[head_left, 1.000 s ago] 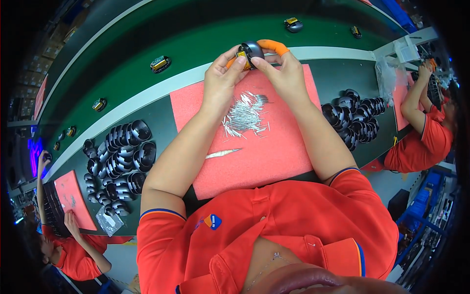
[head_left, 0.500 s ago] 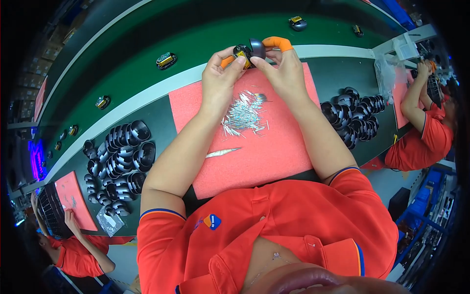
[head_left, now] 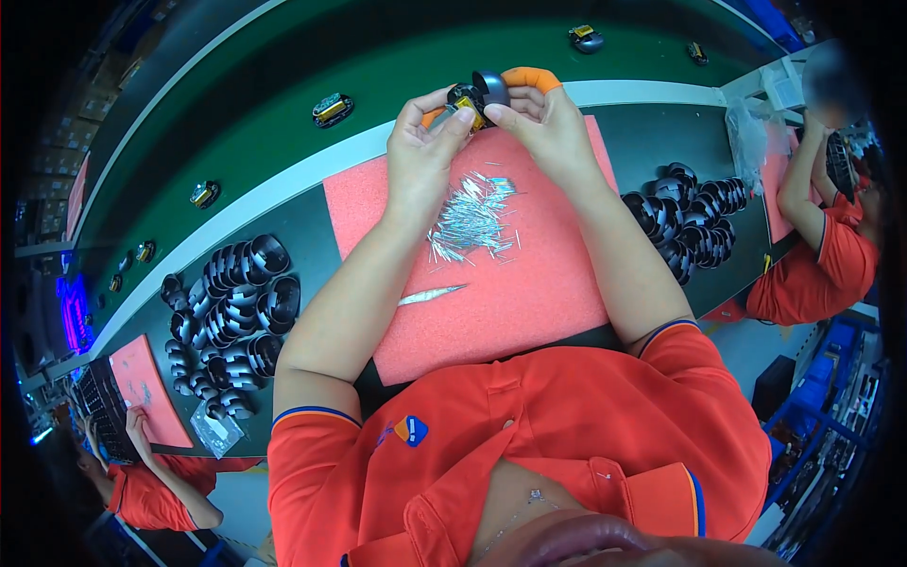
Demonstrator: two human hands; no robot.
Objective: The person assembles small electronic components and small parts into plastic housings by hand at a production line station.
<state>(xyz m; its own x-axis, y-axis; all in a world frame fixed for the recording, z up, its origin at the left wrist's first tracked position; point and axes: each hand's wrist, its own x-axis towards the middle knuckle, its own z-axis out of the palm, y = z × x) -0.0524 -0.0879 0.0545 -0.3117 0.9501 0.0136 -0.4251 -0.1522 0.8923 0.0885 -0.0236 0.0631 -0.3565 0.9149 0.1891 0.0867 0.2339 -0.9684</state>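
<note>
Above the far edge of a pink foam mat (head_left: 515, 312), my left hand (head_left: 422, 137) pinches a small black electronic assembly (head_left: 467, 106) with a yellow part on it. My right hand (head_left: 546, 123) grips a dark grey, rounded plastic shell (head_left: 490, 88) right beside that assembly; whether the two touch is hard to tell. Orange covers wrap some of my fingers. Below my hands, a heap of thin silvery pins (head_left: 470, 222) lies on the foam. Nearer to me rests a pair of tweezers (head_left: 432, 295).
Stacked black shells (head_left: 236, 302) stand on the left, and more shells (head_left: 685, 222) on the right. Beyond a pale rail, a green conveyor belt (head_left: 255, 132) carries several assemblies such as this one (head_left: 332, 110). Co-workers in red sit at both sides.
Pieces on the conveyor have shifted slightly to the right. The grey shell has moved a little left, closer over the assembly. Both hands keep their grips.
</note>
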